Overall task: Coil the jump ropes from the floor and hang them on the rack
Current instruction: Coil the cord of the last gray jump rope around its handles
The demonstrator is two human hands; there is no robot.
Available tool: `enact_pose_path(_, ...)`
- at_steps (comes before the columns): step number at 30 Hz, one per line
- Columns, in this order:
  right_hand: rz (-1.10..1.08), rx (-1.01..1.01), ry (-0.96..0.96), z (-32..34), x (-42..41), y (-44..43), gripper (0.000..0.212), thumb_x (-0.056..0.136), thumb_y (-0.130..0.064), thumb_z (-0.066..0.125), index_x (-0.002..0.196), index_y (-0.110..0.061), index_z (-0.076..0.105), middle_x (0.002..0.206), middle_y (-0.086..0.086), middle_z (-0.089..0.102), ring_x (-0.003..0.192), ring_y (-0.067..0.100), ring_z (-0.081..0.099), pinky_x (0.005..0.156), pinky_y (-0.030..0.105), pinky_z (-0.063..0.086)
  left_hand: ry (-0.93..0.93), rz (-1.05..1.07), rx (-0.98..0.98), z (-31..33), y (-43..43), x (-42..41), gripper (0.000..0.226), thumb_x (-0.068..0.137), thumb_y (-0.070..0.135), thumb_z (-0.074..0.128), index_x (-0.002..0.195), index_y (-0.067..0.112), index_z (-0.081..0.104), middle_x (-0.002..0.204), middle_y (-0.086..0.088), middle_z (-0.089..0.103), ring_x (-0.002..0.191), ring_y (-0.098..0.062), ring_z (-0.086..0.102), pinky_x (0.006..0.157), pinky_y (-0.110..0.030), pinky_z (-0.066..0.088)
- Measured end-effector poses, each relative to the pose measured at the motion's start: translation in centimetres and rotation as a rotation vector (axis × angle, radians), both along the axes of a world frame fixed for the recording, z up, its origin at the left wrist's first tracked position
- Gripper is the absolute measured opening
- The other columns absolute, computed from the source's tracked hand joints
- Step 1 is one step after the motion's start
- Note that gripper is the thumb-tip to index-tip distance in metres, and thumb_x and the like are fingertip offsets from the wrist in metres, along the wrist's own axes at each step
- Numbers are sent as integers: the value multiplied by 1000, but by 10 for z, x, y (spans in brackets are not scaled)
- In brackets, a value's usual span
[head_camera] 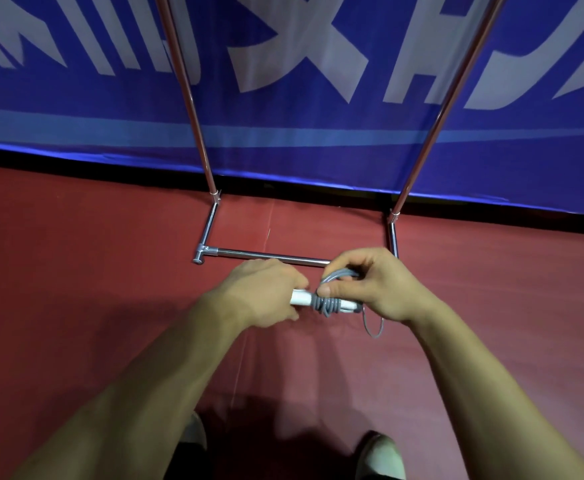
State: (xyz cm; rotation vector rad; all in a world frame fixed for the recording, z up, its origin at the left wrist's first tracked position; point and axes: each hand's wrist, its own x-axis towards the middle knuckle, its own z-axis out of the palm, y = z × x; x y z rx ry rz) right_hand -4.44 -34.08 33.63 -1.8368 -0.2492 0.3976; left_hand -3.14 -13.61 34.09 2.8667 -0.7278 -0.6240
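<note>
- Two hands close on one jump rope (pixel 321 301): the left hand (pixel 266 289) grips the white handles at their left end, and the right hand (pixel 370 285) pinches the grey cord, thumb pressed on the wraps.
- Several turns of cord already bind the handles; only a short loop hangs loose at the right, so the coiling looks nearly done.
- Beyond the hands stands the rack (pixel 210 220), its base bar on the red floor (pixel 75 271), against a blue banner (pixel 283 133).
- Hanging is not yet done; no other ropes are in view.
</note>
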Motion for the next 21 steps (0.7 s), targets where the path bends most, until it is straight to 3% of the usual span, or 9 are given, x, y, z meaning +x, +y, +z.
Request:
enact_pose_path(4, -102, 305, 191, -11, 0, 0, 6, 78, -7, 74, 77, -13, 74, 69, -2, 69, 61, 6, 61, 60, 19, 51, 128, 36, -299, -1, -2, 1, 17, 77, 42, 76, 82, 30, 66, 72, 5, 62, 71, -15, 57, 62, -30, 43)
enact_pose_path(6, -172, 453, 248, -17, 3, 1, 15, 78, -2, 74, 73, -17, 73, 68, 0, 67, 57, 8, 60, 56, 20, 50, 206, 115, -550, 2, -7, -1, 11, 77, 29, 76, 82, 23, 68, 70, -1, 65, 62, -10, 55, 60, -31, 47)
enact_pose_path(9, -221, 521, 295, -23, 7, 11, 13, 90, -15, 62, 78, -14, 66, 57, -1, 43, 47, 9, 30, 46, 21, 27, 138, 345, -723, 7, -15, 4, 12, 77, 7, 69, 76, 17, 62, 62, 0, 57, 57, -11, 44, 53, -28, 39)
enact_pose_path(11, -234, 380, 276, -24, 6, 21, 20, 100, -21, 59, 81, -13, 61, 59, 1, 33, 48, 11, 23, 45, 22, 21, 67, 535, -736, 7, -14, 10, 17, 76, 8, 71, 86, 18, 61, 66, 5, 56, 57, -14, 45, 49, -21, 35)
enact_pose_path(13, -166, 87, 179, -22, 1, 34, 22, 104, -21, 53, 84, -13, 59, 62, 2, 39, 46, 11, 31, 45, 23, 27, 40, 628, -707, 5, -9, 12, 24, 78, 12, 71, 96, 24, 60, 69, 5, 58, 60, -18, 52, 51, -23, 38)
enact_pose_path(15, -6, -270, 36, -18, -2, 45, 20, 104, -24, 50, 88, -14, 55, 70, -1, 50, 54, 12, 42, 54, 28, 36, -94, 554, -435, 1, -5, 10, 21, 83, 18, 65, 101, 29, 60, 77, 0, 64, 76, -29, 62, 60, -30, 39)
enact_pose_path(17, 156, -523, 16, -15, -5, 50, 11, 102, -20, 47, 100, -13, 56, 90, 4, 60, 76, 20, 55, 70, 30, 42, -252, 427, -164, -7, -6, 4, 22, 89, 22, 59, 109, 29, 63, 96, -4, 70, 93, -33, 65, 69, -33, 42)
enact_pose_path(19, 271, -669, 10, -15, -9, 55, 15, 98, -16, 46, 108, -14, 57, 111, 11, 64, 100, 30, 60, 82, 33, 45, -264, 340, -16, -16, -7, -3, 23, 92, 20, 56, 112, 26, 65, 107, -4, 70, 102, -30, 66, 76, -33, 46)
enact_pose_path(21, 277, -726, -120, -15, -12, 57, 12, 96, -18, 47, 94, -22, 58, 104, 12, 68, 96, 34, 63, 75, 35, 46, -220, 293, 92, -23, -6, -7, 24, 93, 19, 56, 114, 24, 66, 113, -3, 69, 107, -28, 65, 81, -32, 47)
